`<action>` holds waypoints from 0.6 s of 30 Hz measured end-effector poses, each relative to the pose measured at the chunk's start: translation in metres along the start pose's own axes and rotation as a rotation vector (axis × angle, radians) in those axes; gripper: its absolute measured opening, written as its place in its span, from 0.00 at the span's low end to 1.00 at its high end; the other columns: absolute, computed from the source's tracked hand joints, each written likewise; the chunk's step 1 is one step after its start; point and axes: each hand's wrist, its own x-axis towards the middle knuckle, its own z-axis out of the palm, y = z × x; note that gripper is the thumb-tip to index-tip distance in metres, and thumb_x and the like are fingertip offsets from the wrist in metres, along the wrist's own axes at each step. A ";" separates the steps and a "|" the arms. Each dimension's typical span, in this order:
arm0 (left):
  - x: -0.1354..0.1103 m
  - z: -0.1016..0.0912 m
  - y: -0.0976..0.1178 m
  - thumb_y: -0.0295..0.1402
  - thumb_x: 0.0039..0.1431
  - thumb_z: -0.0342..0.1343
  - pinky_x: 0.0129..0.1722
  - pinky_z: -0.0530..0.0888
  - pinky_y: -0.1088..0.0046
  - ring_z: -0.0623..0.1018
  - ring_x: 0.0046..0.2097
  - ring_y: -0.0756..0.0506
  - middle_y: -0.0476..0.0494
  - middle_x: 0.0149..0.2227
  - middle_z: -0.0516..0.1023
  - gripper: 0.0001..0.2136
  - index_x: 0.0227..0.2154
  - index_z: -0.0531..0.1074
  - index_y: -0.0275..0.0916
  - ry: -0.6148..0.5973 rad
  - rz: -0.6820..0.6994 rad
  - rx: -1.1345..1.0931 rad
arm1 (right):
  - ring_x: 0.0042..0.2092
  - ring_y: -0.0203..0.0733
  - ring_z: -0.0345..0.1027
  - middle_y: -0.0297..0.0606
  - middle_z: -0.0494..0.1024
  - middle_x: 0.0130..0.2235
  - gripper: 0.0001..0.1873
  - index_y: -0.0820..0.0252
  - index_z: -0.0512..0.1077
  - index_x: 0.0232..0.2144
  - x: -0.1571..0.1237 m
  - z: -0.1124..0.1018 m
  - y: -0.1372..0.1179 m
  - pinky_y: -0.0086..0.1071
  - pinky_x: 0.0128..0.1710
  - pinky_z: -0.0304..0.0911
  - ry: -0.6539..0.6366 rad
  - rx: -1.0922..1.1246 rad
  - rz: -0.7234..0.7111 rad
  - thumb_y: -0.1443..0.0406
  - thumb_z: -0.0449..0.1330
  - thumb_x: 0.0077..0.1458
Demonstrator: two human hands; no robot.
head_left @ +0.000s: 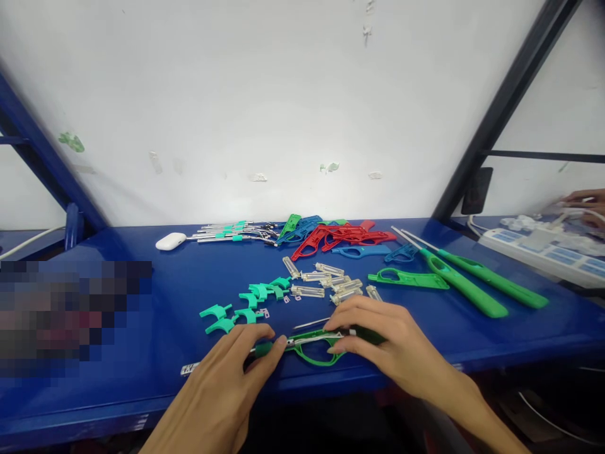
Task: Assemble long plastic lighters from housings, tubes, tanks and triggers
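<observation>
Left hand: nearest the camera, the left hand (229,369) comes in from the near left, thumb and forefinger closed on the left end of a green plastic handle shell with an open finger loop (326,364).
Green shell: it sits between both hands over the near edge of a glossy blue table (165,315); whether it touches the surface cannot be told.
Right hand: the right hand (387,328) has its fingertips and thumb pressed about the shell's right part.
Pale wires: thin pale wires (321,338) run along the shell; they could spring out if the right fingertips lifted unevenly.
Near edge: the shell could drop off the table if both grips slackened, being so close to the brink.
Clear tubes: the right knuckles could scatter the clear plastic rectangular tubes (308,291) just beyond, were that hand to swing far.
Teal clips: teal plastic curved clips (220,325) lie beyond the left knuckles, equally easy to nudge.
Pose: both hands are bent inward, backs up, thumbs on the near side; the right fingers arch over the shell.
</observation>
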 end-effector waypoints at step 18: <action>-0.002 -0.001 -0.001 0.11 0.55 0.41 0.49 0.82 0.70 0.82 0.49 0.46 0.44 0.50 0.80 0.36 0.62 0.72 0.45 -0.007 -0.015 -0.066 | 0.40 0.42 0.83 0.34 0.87 0.40 0.04 0.52 0.82 0.43 -0.004 -0.001 0.000 0.31 0.43 0.76 0.122 -0.016 0.032 0.62 0.67 0.67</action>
